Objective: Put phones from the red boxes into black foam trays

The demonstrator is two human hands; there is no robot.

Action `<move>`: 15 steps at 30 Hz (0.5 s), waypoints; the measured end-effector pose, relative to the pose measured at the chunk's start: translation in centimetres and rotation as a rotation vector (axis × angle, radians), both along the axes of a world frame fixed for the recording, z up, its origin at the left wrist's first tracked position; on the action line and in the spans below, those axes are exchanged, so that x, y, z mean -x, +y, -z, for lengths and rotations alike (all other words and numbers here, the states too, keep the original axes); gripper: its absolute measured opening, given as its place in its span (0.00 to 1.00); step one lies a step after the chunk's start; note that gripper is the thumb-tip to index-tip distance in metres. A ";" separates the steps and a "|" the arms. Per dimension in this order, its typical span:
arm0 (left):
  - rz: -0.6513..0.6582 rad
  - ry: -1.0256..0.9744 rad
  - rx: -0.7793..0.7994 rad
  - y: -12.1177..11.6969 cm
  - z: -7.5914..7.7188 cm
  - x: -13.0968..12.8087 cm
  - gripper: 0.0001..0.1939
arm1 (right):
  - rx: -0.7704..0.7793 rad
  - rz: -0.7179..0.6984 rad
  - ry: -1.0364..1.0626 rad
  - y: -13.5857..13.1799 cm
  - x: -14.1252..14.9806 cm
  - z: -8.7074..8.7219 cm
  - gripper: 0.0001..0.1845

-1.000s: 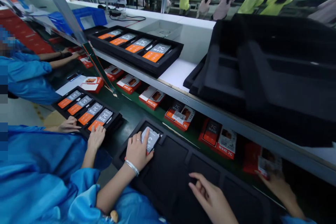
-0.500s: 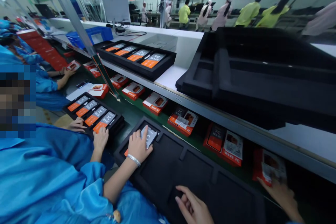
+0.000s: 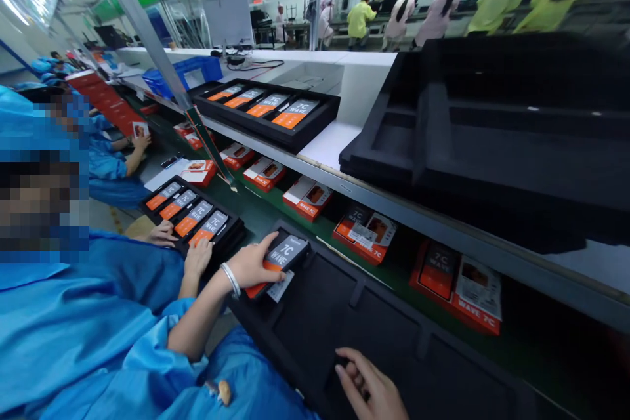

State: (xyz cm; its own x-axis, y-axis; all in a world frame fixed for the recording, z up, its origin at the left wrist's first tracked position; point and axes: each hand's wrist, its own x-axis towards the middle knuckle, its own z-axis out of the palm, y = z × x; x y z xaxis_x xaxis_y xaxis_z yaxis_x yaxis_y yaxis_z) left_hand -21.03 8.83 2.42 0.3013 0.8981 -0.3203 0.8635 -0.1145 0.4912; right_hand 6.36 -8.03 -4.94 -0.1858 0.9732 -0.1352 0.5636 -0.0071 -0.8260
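Observation:
My left hand, with a silver bracelet, grips a flat phone with a grey and orange "7C WAVE" face. The thumb lies across its lower right side and the fingers are at its left edge. That phone sits tilted at the far left end of a black foam tray, above a white label. Over the tray's near side is my right hand, thumb and index finger apart, other fingers curled, nothing visible between them.
A co-worker's hands touch another black tray of phones on the left. Orange phone boxes line the green belt. Above it, a shelf carries a tray of phones and a large black foam stack. A metal pole slants down.
The view has shifted. My left hand has turned, and the phone now shows more of its face, tilted above a white label. Another person's hand at the far right is out of view.

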 end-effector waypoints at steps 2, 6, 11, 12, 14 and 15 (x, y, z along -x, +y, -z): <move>-0.018 -0.038 0.003 1.7 -1.0 1.1 0.48 | -0.035 -0.056 -0.090 2.2 2.5 -1.8 0.11; -0.089 0.088 -0.073 5.8 -1.3 1.7 0.48 | -0.035 -0.197 -0.450 8.8 9.7 -4.9 0.09; -0.113 0.267 -0.076 11.6 1.3 0.8 0.48 | 0.174 -0.160 -0.721 15.3 15.5 -4.6 0.30; -0.109 0.275 -0.071 12.9 2.1 0.4 0.48 | 0.199 -0.145 -0.734 15.9 15.9 -4.3 0.33; -0.093 0.272 -0.061 15.6 4.0 -0.8 0.49 | 0.243 -0.132 -0.753 16.5 15.9 -4.0 0.37; -0.082 0.266 -0.055 17.1 4.9 -1.6 0.50 | 0.257 -0.131 -0.758 16.5 15.8 -4.0 0.38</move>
